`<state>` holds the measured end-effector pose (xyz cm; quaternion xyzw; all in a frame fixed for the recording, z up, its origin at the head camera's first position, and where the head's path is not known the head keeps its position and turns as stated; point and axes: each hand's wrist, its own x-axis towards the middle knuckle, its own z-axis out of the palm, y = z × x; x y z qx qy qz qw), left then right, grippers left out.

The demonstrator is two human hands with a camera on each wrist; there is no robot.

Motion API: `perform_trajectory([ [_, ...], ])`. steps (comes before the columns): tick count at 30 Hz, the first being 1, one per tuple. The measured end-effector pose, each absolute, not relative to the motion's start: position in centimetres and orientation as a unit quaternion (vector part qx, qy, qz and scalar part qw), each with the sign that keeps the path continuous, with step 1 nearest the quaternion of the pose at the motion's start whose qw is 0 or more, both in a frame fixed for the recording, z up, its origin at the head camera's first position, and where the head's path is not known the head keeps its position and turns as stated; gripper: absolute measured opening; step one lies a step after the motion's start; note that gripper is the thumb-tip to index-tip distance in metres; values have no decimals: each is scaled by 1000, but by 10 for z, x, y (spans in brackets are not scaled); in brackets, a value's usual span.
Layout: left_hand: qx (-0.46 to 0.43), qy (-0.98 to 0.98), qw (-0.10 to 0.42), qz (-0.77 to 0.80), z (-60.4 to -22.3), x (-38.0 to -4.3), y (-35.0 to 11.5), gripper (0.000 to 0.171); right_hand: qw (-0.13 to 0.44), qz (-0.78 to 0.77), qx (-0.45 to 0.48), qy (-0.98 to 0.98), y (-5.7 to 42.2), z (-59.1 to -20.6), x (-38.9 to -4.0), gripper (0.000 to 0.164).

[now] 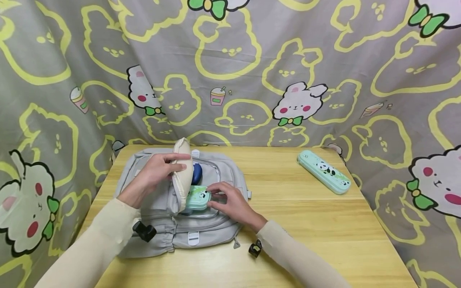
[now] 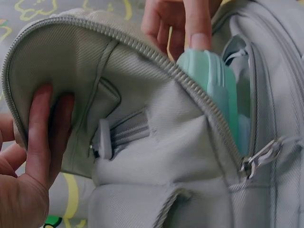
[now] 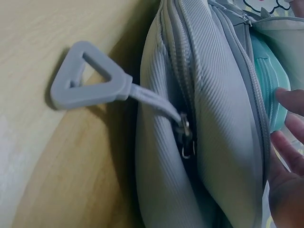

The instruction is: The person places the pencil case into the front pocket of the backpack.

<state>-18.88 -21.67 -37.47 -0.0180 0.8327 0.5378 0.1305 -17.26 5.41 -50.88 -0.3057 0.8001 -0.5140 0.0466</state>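
A grey backpack lies on the table with its front pocket unzipped. My left hand grips the pocket's flap between thumb and fingers, lifting it up. In the left wrist view, two fingers press against its inner side. At the pocket's mouth, my right hand pinches the end of a mint-green hard case with a panda print. The case's far end is hidden behind the flap; the right wrist view shows its zipped side. Behind it, a dark blue rounded object sits in the pocket.
A second mint-green panda case, long and zipped, lies at the table's back right. A triangular zipper pull hangs from the backpack's side onto the wooden table. A patterned curtain encloses the back and both sides.
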Motion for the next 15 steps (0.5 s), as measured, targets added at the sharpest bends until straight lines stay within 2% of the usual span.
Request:
perform_trajectory([
  [9,-38,810,135,569,-378,-186,-216,46,57,-538,-307,783,46,-509,-172,40],
  [15,-57,785,149,598,-381,-187,-215,46,44,-525,-313,790,40,-509,-172,40],
])
